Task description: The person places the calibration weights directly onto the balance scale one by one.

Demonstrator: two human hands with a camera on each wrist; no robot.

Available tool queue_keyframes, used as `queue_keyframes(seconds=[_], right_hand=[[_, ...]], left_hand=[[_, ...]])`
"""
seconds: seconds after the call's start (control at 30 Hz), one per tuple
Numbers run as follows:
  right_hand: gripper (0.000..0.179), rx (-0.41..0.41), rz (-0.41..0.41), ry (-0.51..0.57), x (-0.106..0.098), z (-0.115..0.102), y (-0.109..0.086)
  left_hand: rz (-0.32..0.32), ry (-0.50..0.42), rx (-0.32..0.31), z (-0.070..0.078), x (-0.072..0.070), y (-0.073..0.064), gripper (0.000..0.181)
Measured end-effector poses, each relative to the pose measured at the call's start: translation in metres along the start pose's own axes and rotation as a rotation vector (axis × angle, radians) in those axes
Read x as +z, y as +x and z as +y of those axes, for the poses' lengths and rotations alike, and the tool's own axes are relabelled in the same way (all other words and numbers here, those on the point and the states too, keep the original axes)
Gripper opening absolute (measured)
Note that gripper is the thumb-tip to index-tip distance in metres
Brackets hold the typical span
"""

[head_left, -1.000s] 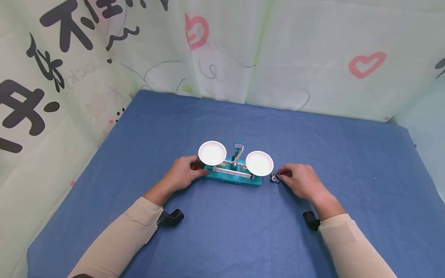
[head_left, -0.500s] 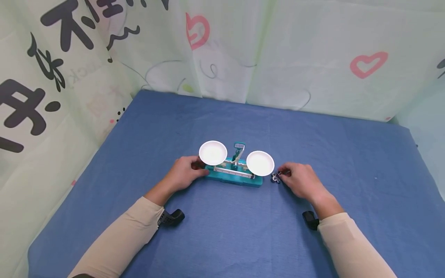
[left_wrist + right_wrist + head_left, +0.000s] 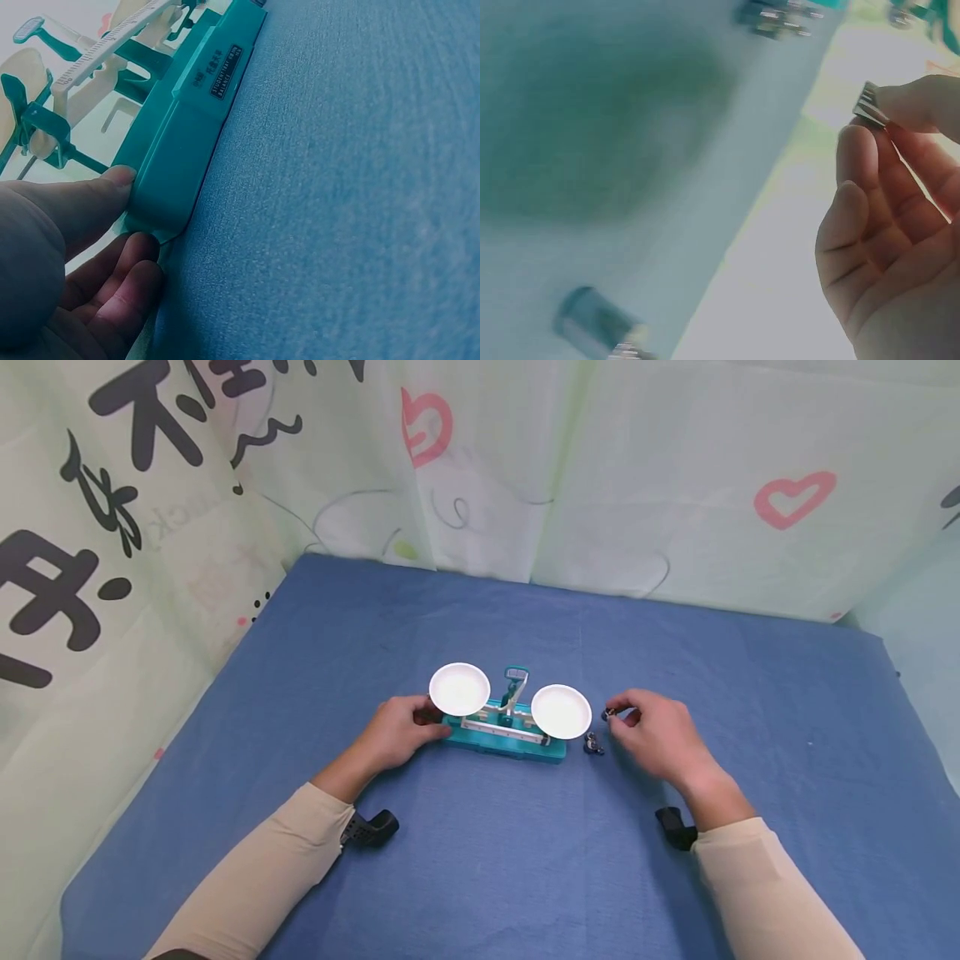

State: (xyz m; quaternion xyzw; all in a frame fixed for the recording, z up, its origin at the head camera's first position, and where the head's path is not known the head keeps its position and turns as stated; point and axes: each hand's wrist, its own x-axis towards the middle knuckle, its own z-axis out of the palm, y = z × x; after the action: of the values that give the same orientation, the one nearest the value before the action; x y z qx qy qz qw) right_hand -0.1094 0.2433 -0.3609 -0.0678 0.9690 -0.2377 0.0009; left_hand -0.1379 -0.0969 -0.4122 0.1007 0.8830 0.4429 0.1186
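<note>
A teal beam balance (image 3: 504, 742) stands mid-table, carrying a white left pan (image 3: 460, 689) and a white right pan (image 3: 561, 712). My left hand (image 3: 397, 731) grips the left end of its base; in the left wrist view the thumb (image 3: 105, 196) lies on top and curled fingers touch the end. To the right of the balance, my right hand (image 3: 660, 735) pinches a small metal weight (image 3: 868, 106) between thumb and fingertips, above the cloth. A small cluster of dark, shiny metal pieces (image 3: 593, 744) lies on the cloth just beside the base's right end.
A blue cloth (image 3: 480, 852) covers the table. Pale printed curtains (image 3: 637, 468) hang behind and at the left. A black wrist mount (image 3: 675, 828) hangs below my right wrist. A blurred dark cylinder (image 3: 596, 322) shows low in the right wrist view; its kind is unclear.
My right hand has lifted from the metal pieces with one weight pinched in its fingers, moving slightly away and up. The left hand and the balance have stayed in place.
</note>
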Motion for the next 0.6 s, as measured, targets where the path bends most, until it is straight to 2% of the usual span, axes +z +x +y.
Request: queue_keyframes(seconds=[0.17,0.3,0.47,0.6], right_hand=[[0.017,-0.044,0.093,0.042,-0.008,-0.013,0.0],[0.015,-0.102,0.127,0.08,-0.01,-0.025,0.0],[0.015,-0.161,0.111,0.129,-0.008,-0.038,0.003],[0.017,-0.171,0.073,0.139,-0.004,-0.045,0.007]], left_hand=[[-0.003,0.0,-0.001,0.0,0.0,0.0,0.028],[-0.007,0.0,0.002,-0.001,0.0,0.0,0.029],[-0.003,0.002,0.013,-0.003,0.001,0.001,0.028],[-0.002,0.003,0.013,-0.002,0.001,0.0,0.028]])
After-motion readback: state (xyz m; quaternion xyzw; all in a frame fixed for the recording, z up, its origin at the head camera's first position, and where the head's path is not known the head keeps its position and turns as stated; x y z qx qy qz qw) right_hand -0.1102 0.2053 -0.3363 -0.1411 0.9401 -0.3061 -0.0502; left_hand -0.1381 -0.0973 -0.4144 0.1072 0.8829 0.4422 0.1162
